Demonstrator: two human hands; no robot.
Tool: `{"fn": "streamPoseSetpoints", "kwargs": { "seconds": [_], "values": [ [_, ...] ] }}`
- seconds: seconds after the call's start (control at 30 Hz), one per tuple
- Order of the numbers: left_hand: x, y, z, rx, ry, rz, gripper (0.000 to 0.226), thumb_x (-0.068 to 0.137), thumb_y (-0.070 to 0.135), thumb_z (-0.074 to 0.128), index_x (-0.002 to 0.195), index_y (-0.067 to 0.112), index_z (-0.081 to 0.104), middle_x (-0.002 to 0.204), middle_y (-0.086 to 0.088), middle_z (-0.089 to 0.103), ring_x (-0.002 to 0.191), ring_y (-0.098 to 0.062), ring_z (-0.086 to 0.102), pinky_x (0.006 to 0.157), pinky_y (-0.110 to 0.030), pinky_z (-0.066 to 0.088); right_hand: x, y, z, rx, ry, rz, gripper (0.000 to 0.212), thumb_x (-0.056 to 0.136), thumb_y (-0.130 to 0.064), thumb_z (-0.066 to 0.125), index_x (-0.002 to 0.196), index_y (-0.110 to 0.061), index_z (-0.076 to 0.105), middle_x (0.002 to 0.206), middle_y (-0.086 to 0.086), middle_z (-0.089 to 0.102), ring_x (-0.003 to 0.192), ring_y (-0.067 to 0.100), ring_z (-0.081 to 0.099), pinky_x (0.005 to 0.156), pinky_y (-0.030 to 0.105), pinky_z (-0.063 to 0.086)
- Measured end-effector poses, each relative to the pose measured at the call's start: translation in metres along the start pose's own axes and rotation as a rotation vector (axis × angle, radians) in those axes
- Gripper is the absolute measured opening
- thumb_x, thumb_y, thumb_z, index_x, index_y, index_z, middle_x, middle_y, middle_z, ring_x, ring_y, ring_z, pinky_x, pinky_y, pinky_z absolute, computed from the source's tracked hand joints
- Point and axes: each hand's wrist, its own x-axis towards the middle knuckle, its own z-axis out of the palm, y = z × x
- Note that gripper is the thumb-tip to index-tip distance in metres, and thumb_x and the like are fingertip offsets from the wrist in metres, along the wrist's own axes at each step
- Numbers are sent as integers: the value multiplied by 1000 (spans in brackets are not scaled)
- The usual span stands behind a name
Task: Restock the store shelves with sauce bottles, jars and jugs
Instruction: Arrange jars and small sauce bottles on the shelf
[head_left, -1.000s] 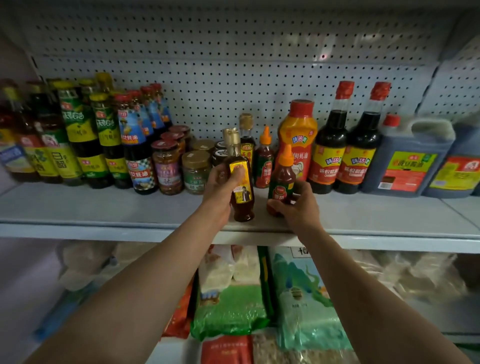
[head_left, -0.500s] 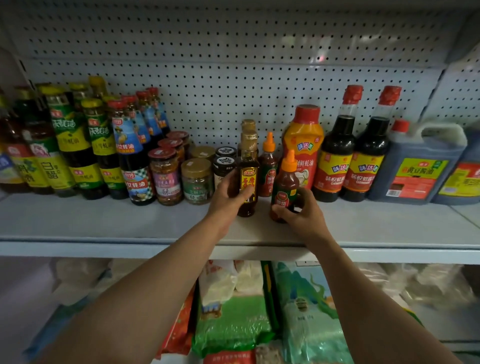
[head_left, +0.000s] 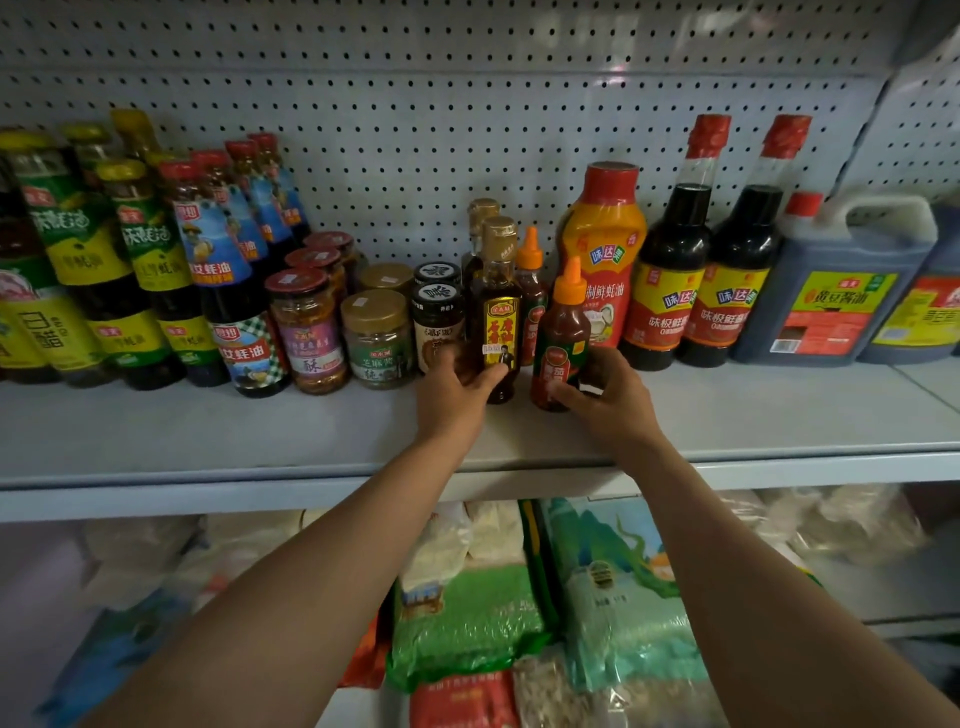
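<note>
Our left hand (head_left: 454, 400) fingers wrap the oil bottle (head_left: 500, 312); right hand (head_left: 610, 400) fingers wrap the chili bottle (head_left: 563, 338), both upright on the shelf (head_left: 208, 431).

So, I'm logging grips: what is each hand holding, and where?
Left hand grips the gold-capped bottle at its lower body; right hand the orange-capped bottle near its base.

The gold-capped bottle (head_left: 500, 317), tilted and lifted a second ago, now stands upright on the shelf (head_left: 260, 431).
</note>
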Motion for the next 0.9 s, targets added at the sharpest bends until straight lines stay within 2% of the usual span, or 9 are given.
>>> {"fn": "streamPoseSetpoints", "kwargs": {
  "seconds": [0.1,0.17,0.23,0.33,0.43,0.6,0.7,0.83,0.9],
  "values": [
    [-1,0,2,23,60,5,41,84,29,78,117,16,58,101,11,66,81,8,60,59,1,41,3,-2,3,-47,17,11,61,80,-34,83,132,-22,54,119,-2,67,102,9,61,76,17,48],
    [-2,0,4,51,128,4,33,85,26,77,108,16,57,99,8,65,82,-2,63,57,1,41,5,-3,6,-71,26,22,62,79,-39,82,132,-24,54,123,-1,67,106,13,64,87,34,55],
    [-1,1,6,68,167,-9,30,85,25,77,104,14,56,99,2,66,87,-10,65,55,-4,42,7,-5,8,-91,23,33,63,78,-45,81,132,-28,52,125,-3,67,108,15,65,92,45,55],
    [-1,2,8,97,171,-10,34,82,26,80,100,18,52,95,7,61,78,-5,61,54,-5,38,10,-10,10,-141,25,41,63,78,-53,78,133,-37,51,124,-6,67,101,13,66,90,45,55],
    [0,0,10,114,168,-7,40,80,29,82,104,15,53,97,5,63,82,-9,63,59,-6,35,14,-14,11,-200,31,46,63,79,-57,75,134,-38,52,122,-7,68,102,15,66,87,42,54],
    [5,-3,13,169,183,-20,44,79,37,81,107,13,57,100,-1,70,88,-16,67,72,-27,49,17,-17,12,-277,46,34,65,80,-61,72,135,-33,54,124,-7,68,112,18,63,81,34,47],
    [7,-3,16,188,197,-30,44,78,42,80,105,15,58,101,-1,69,91,-19,66,77,-34,53,18,-17,11,-287,31,45,64,80,-64,71,133,-31,57,124,-8,68,115,18,62,86,36,50],
    [9,-3,19,214,207,-34,45,78,45,79,105,16,56,101,-1,68,92,-22,65,80,-40,55,20,-17,11,-280,26,45,65,79,-65,71,132,-30,59,125,-8,68,114,17,63,80,32,44],
    [10,-4,19,221,206,-42,44,79,45,78,105,16,56,102,-2,68,93,-23,65,81,-41,54,20,-15,10,-254,9,40,64,79,-61,74,132,-28,59,125,-7,69,113,17,64,84,33,48]
  ]
}}
